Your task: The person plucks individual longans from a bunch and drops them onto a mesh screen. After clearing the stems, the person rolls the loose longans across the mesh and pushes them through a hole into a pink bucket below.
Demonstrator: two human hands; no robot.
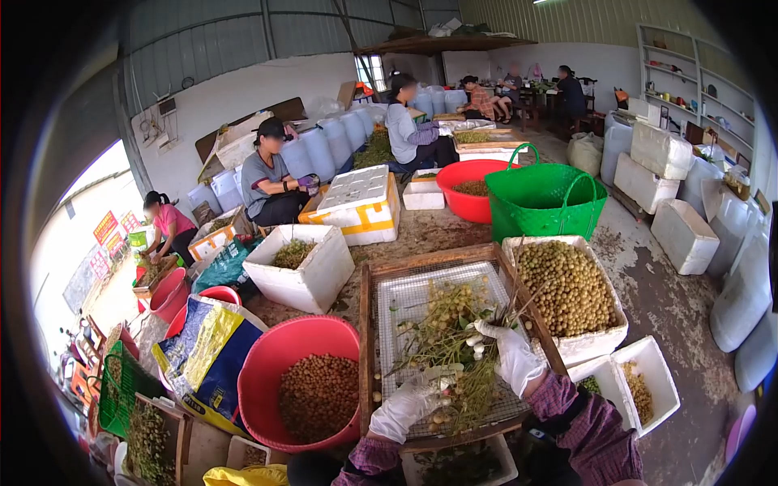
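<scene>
Concrete floor (640,279) surrounds a wood-framed mesh screen (367,340) bearing leafy fruit sprigs (438,336). Right hand (520,360) grips sprigs; left hand (405,409), apart from it, touches them, its hold unclear. A red tub (261,377) left of the screen and a polystyrene box (596,345) right seem placed for reach.

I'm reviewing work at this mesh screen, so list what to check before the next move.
1. Hands gloved: ok; left hand and right hand wear white gloves.
2. Hands at the leafy stems: ok; both are there, over the wood-framed mesh screen.
3. Room in the foam box at the screen's right: not ok; fruit reaches about its rim.
4. Room in the nearby red basin: ok; bare wall shows.
5. Firm grip: cannot tell from this view.
</scene>
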